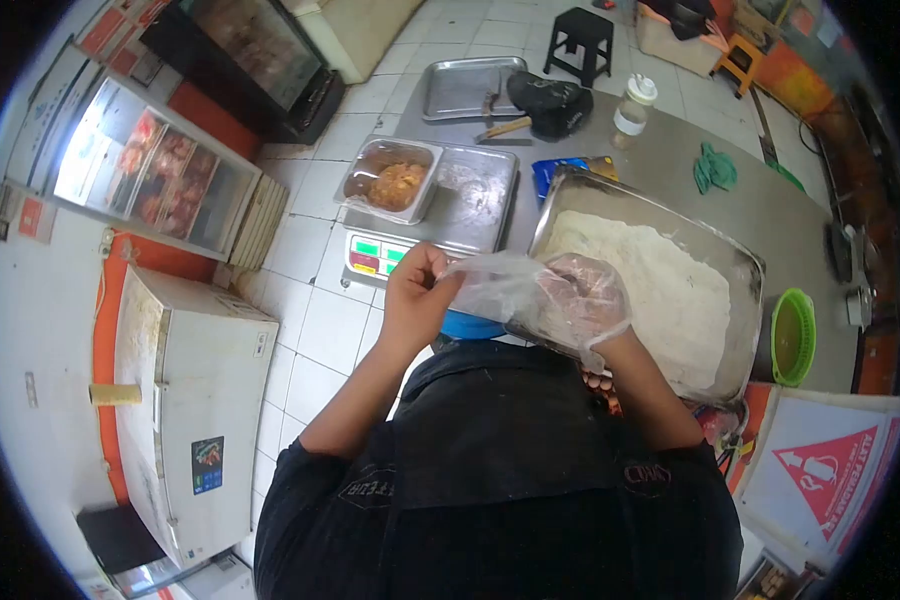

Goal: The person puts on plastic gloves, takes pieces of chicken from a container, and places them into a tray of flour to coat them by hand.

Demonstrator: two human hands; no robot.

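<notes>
My left hand [418, 290] is closed, with thumb and fingers pinching one end of a thin, clear plastic glove [495, 285]. The film stretches across to my right hand [587, 292], which is wrapped in clear plastic down to the wrist. Through the film its fingers look curled; whether they grip anything is hidden. Both hands are over the near left edge of a large metal tray [754, 330] holding white flour [660, 290]. Left of it, a clear-sided tub [425, 160] of orange-brown food [397, 185] rests on a scale's metal platform [480, 200].
A green basket [794, 335] stands right of the flour tray. Along the far side of the metal table [660, 170] are a shaker bottle [634, 110], a green cloth [715, 168], a black bundle [552, 103], a wooden-handled tool [503, 129] and a shallow tray [470, 85]. A white chest freezer [210, 400] is at left.
</notes>
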